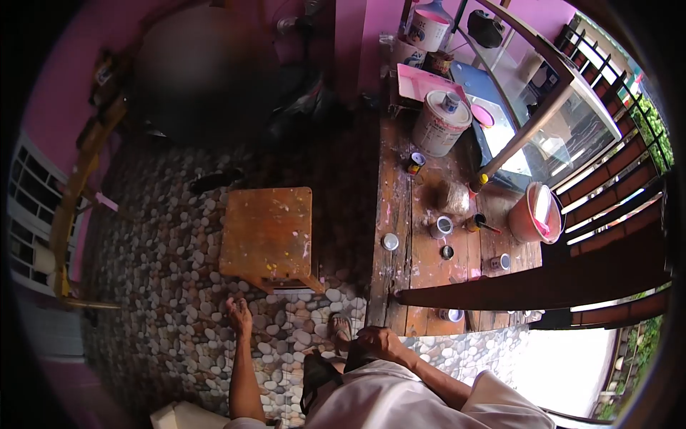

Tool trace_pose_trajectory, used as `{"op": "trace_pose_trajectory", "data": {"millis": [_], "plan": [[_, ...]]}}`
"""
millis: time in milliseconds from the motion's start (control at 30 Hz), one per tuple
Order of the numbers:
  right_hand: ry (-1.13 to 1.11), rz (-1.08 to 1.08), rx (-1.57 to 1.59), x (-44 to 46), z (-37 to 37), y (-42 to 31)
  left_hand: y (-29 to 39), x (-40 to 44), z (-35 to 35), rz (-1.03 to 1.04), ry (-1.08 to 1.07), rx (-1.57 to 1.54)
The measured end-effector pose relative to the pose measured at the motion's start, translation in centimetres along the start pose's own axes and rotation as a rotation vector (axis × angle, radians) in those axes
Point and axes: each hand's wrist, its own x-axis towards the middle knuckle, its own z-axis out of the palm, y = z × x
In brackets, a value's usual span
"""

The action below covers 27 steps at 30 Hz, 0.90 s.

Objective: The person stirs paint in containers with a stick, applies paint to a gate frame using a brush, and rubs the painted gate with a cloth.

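Note:
My left hand point(239, 317) is held out over the pebble-patterned floor, just short of a paint-spotted wooden stool point(266, 229). Its fingers look slightly apart, and nothing shows in them. Close to my body, by the near left corner of the wooden table point(391, 275), is my right hand point(380, 342). Its fingers are curled downward over my dark shorts point(321, 379), and whatever they may hold is hidden. On the table stand several small paint tins, among them an open tin point(441, 227) and a tin with a brush point(475, 223).
A large paint can point(441, 125), a pink paint tray point(429, 82) and a pink bucket point(532, 214) stand on the table. A dark wooden beam point(500, 286) crosses its near side. A glass-paned frame point(564, 129) leans behind. My foot point(340, 330) is between stool and table.

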Motion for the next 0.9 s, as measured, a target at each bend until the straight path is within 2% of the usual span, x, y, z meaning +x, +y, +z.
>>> {"op": "trace_pose_trajectory", "data": {"millis": [67,133,200,267,333,367,400,467,567,667,767,867,900], "plan": [[0.01,-0.018,-0.046,1.0,-0.5,-2.0,-1.2,5.2,0.5,0.212,0.168,0.118],[0.055,0.156,-0.019,1.3,0.3,-2.2,1.0,9.3,0.1,0.23,0.163,0.147],[0.113,0.179,-0.017,1.8,1.2,-1.7,0.9,14.3,0.2,0.118,-0.039,0.188],[0.184,0.244,-0.022,2.0,2.1,-2.2,-1.6,19.7,2.5,0.274,-0.201,0.308],[0.287,0.277,-0.014,2.6,3.8,-3.3,3.7,19.8,1.1,0.013,-0.476,0.026],[0.321,0.332,-0.017,2.8,4.5,-4.0,6.2,18.9,-0.1,0.098,-0.46,0.125],[0.348,0.389,-0.024,3.1,5.0,-4.6,-0.3,22.7,5.0,0.08,-0.356,0.027],[0.43,0.388,0.004,3.7,6.9,-5.9,1.0,22.1,4.5,-0.051,-0.406,-0.182],[0.531,0.429,-0.022,5.1,9.4,-7.7,2.3,23.4,2.4,-0.185,-0.685,-0.367],[0.491,0.508,0.078,6.6,11.0,-7.8,3.1,24.0,1.5,-0.228,-0.769,-0.416],[0.462,0.496,0.05,8.7,10.9,-8.0,6.1,23.3,-0.7,-0.26,-0.697,-0.339],[0.478,0.471,0.024,10.3,10.3,-8.3,5.1,25.1,-1.1,-0.264,-0.628,-0.267],[0.463,0.479,0.039,10.8,10.1,-8.4,5.5,26.0,-2.4,-0.336,-0.636,-0.33]]}}
